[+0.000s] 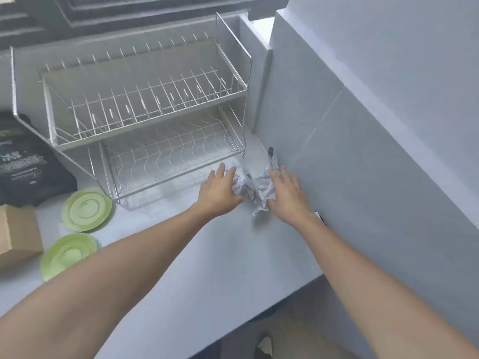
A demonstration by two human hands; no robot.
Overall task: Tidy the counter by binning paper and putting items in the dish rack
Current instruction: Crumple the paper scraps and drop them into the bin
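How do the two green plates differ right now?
The upper green plate lies close to the dish rack foot; the lower green plate lies nearer the counter edge, beside the cardboard box. The upper shows clear concentric rings; the lower's are fainter. Both are round, untouched, flat on the counter.

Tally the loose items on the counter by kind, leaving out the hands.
Green plates: 2
Crumpled paper: 1
Dish rack: 1
Black bag: 1
Cardboard box: 1
Total: 6
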